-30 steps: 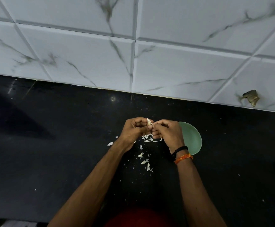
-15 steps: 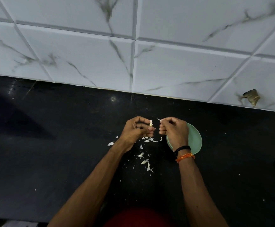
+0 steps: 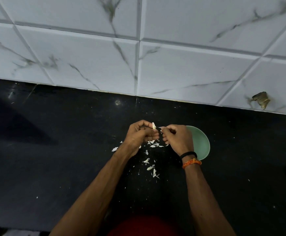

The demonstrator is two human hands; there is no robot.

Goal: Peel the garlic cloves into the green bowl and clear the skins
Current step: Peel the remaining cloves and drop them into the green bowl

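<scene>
Left hand: we see the left hand (image 3: 139, 133) raised above the black countertop (image 3: 53, 150), fingers curled inward, thumb and forefinger pinching a garlic clove (image 3: 154, 125) whose pale tip sticks up above the knuckles.
Right hand: the right hand (image 3: 176, 139) sits just beside the left, knuckles toward us, fingers curled; thumb and forefinger meet at a small bit of skin near the clove. We cannot tell whether that bit is still joined to the clove.
Gap between hands: narrow; the fingertips nearly touch at the clove.
Forearms: both reach in from the bottom edge and converge toward the centre; the left comes in at a steeper slant, the right runs nearly straight up.
Wrist: we note a black band (image 3: 188, 154) and an orange thread bracelet (image 3: 191, 162) on the right wrist.
Green bowl: the green bowl (image 3: 201, 143) stands on the countertop just right of the right hand, which hides its left part; we cannot see what lies inside.
Skins: white garlic skins (image 3: 153, 145) lie scattered on the countertop below and between the hands, with a further trail of them toward us, and one piece off to the left of the left wrist.
Backdrop: white marble-veined wall tiles (image 3: 87, 57) rise behind the countertop.
</scene>
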